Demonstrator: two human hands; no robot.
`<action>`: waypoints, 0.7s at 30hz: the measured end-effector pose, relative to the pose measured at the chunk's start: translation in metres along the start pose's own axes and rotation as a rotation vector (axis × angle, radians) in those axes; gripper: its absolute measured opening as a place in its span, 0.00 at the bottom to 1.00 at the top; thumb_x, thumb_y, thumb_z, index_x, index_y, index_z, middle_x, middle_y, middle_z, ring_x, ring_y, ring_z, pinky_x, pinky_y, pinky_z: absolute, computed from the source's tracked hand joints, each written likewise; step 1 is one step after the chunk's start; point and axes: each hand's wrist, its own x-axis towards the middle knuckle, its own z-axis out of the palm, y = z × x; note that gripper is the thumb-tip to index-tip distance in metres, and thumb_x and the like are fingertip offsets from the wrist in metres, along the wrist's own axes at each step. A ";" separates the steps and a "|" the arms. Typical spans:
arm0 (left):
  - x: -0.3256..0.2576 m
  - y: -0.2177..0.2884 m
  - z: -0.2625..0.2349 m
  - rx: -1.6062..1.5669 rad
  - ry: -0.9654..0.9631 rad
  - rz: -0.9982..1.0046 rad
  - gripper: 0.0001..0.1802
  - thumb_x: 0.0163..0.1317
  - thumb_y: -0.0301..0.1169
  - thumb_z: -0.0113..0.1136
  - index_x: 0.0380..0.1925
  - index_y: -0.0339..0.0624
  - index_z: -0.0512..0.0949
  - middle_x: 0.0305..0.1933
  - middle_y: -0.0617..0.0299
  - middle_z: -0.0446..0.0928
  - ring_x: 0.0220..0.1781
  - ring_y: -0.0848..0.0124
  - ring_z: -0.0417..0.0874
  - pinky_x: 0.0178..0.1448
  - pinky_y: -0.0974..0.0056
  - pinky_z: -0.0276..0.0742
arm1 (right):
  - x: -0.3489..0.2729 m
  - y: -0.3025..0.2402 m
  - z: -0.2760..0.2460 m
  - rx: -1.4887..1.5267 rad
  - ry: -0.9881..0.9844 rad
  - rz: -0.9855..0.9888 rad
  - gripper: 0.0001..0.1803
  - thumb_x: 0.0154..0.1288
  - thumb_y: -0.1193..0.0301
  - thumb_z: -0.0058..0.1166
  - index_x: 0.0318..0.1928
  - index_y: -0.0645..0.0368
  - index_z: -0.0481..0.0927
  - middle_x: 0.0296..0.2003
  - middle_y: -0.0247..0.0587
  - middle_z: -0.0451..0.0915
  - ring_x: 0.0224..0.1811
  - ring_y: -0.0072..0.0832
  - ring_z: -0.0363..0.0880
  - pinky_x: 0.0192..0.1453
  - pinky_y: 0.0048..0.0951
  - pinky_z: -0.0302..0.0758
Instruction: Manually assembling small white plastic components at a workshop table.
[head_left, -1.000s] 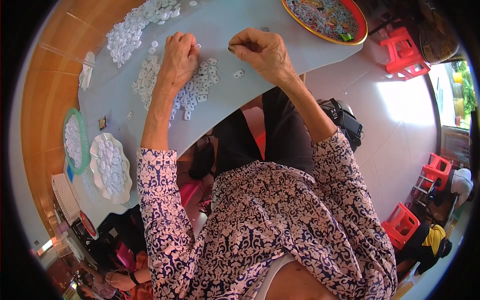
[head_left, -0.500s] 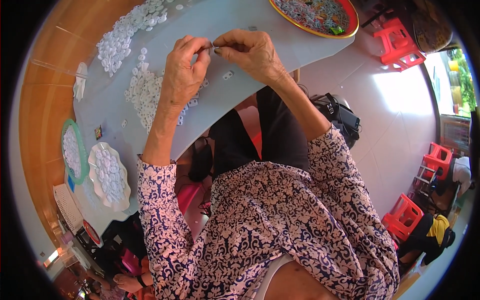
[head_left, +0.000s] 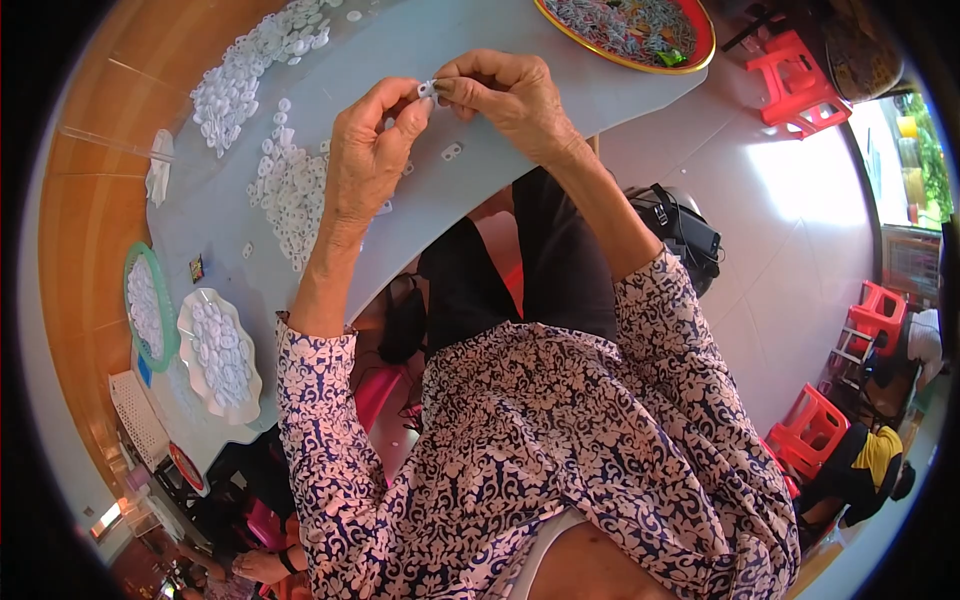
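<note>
Above the table, my left hand (head_left: 368,150) pinches a small white plastic piece (head_left: 426,89) with a dark hole in it. The thumb and forefinger of my right hand (head_left: 515,105) press together at the right end of the same piece; whether they hold a second small part is hidden. Beside my left wrist lies a pile of similar white pieces (head_left: 292,195), partly covered by the forearm. One loose white piece (head_left: 452,151) rests below my hands, close to the table's near edge.
On the pale table (head_left: 220,255), more round white pieces (head_left: 225,105) lie far left. A scalloped white dish (head_left: 253,390) and a green basket (head_left: 168,352) hold white pieces at left. A red tray (head_left: 708,45) of small grey parts stands far right. Red stools (head_left: 790,85) and people are around.
My fingers have turned so that the white piece now shows between them. My right hand has risen slightly, its thumb now pressed against the piece.
</note>
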 end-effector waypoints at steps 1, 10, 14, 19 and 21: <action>0.000 0.001 0.003 -0.030 0.012 -0.011 0.11 0.63 0.33 0.58 0.37 0.36 0.77 0.28 0.67 0.75 0.30 0.77 0.73 0.35 0.71 0.70 | 0.000 0.001 0.001 -0.007 -0.016 -0.001 0.09 0.65 0.71 0.57 0.39 0.66 0.82 0.26 0.31 0.78 0.27 0.15 0.71 0.32 0.18 0.71; 0.000 0.003 0.007 -0.076 0.074 -0.047 0.13 0.67 0.36 0.52 0.35 0.37 0.77 0.24 0.70 0.73 0.24 0.83 0.65 0.27 0.74 0.62 | 0.003 0.004 0.004 0.005 0.030 -0.072 0.08 0.65 0.72 0.56 0.41 0.64 0.81 0.28 0.31 0.79 0.28 0.15 0.74 0.35 0.19 0.74; -0.001 -0.001 0.004 -0.041 0.038 -0.048 0.14 0.68 0.38 0.50 0.32 0.38 0.76 0.22 0.71 0.70 0.21 0.84 0.60 0.24 0.74 0.57 | 0.000 -0.003 0.006 -0.058 0.084 -0.095 0.10 0.63 0.76 0.54 0.45 0.63 0.80 0.32 0.34 0.82 0.32 0.17 0.78 0.41 0.20 0.77; 0.001 0.001 0.002 -0.034 -0.006 -0.071 0.14 0.66 0.38 0.52 0.28 0.38 0.75 0.20 0.72 0.68 0.21 0.84 0.60 0.24 0.74 0.56 | 0.000 -0.002 0.005 -0.043 0.085 -0.124 0.12 0.61 0.77 0.54 0.46 0.63 0.79 0.34 0.37 0.82 0.37 0.20 0.81 0.46 0.23 0.78; 0.001 0.002 0.001 -0.049 -0.007 -0.104 0.15 0.66 0.38 0.52 0.27 0.38 0.74 0.20 0.72 0.67 0.21 0.84 0.60 0.24 0.74 0.56 | 0.000 -0.002 0.005 -0.065 0.081 -0.122 0.13 0.61 0.77 0.54 0.47 0.64 0.78 0.35 0.38 0.82 0.38 0.21 0.81 0.47 0.23 0.78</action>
